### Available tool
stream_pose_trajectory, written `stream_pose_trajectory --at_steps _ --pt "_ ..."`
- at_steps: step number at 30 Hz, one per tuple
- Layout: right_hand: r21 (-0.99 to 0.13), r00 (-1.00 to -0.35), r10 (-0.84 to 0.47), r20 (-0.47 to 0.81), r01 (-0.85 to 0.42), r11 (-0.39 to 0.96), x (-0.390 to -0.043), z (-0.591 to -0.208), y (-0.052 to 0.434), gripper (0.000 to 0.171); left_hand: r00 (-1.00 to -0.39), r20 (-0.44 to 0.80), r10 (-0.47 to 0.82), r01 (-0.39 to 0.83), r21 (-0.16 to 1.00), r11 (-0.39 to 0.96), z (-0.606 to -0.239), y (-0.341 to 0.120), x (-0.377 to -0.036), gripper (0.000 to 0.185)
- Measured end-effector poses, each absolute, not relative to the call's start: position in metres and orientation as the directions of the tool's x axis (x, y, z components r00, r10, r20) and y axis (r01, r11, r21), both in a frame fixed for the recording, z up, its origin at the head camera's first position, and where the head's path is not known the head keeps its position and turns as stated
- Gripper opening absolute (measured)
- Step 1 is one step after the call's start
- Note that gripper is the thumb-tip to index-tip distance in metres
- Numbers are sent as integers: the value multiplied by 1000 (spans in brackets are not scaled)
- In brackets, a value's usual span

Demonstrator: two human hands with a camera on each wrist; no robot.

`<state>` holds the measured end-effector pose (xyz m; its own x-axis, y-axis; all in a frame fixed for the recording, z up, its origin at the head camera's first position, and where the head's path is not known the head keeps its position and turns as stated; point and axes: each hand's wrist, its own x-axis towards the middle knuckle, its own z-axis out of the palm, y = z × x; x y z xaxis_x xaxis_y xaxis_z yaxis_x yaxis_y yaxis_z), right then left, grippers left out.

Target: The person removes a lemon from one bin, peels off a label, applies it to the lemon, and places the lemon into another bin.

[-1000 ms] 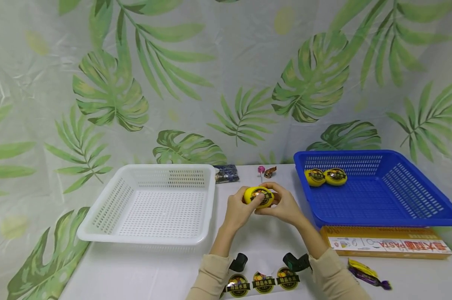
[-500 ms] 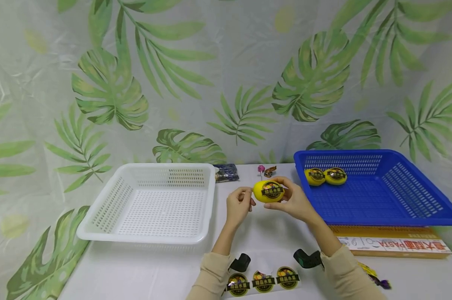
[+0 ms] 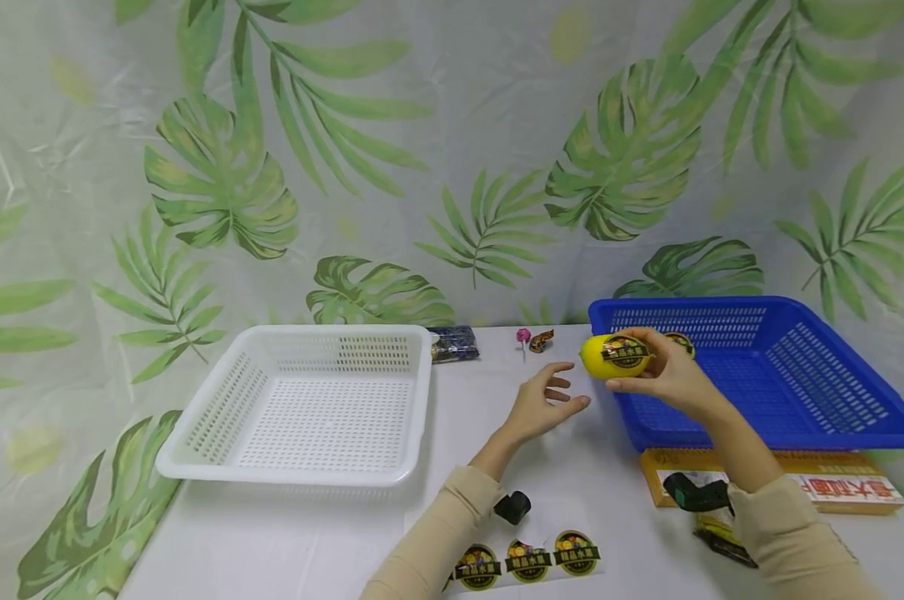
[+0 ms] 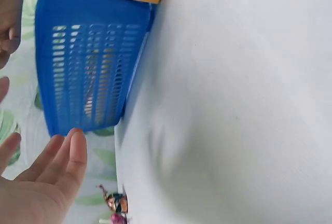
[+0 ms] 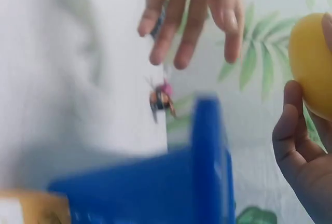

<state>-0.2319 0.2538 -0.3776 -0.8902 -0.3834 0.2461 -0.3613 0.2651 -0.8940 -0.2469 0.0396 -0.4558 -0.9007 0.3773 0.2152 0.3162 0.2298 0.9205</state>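
My right hand pinches a yellow lemon at the left rim of the blue basket. A black round label on the lemon faces the head camera. In the right wrist view the lemon sits between thumb and fingers. Left of it, my left hand hovers over the table with fingers spread and holds nothing. Another labelled lemon shows partly inside the basket, behind the right hand. A sheet of round black stickers lies at the table's front.
At left stands a white basket. Behind are a dark packet, a pink lollipop and a brown-wrapped candy. An orange pasta box lies before the blue basket, with a yellow-and-dark wrapper nearer the front.
Both hands first held the lemon; the left let go and opened. The right hand carried the lemon rightward to the blue basket's rim, and the left hand drifted right too.
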Motion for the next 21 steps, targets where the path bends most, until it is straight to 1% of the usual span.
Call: stream_pose_trajectory --at_steps 4,10,12,16,19,21 --pt "-879 -905 -368 215 -343 331 -241 -371 284 55 -883 173 437 307 916 258 -453 57 -254 60" --pt "-838 -953 -261 156 -267 476 -265 -369 331 54 -873 94 479 263 917 298 -451 78 -265 63" --pt "-812 -967 -226 118 -225 538 -273 -371 345 59 -873 79 481 256 914 314 -452 84 -267 65" --pt "-749 -982 -186 17 -136 649 -288 -375 368 79 -878 70 473 245 915 319 -455 90 -268 67" --pt "-737 -981 -189 -38 -100 668 -299 -381 381 86 -887 74 455 221 935 278 -456 91 -267 67" --pt "-752 -978 -198 -71 -78 654 -305 -387 390 88 -892 74 446 203 947 249 -457 90 -266 66"
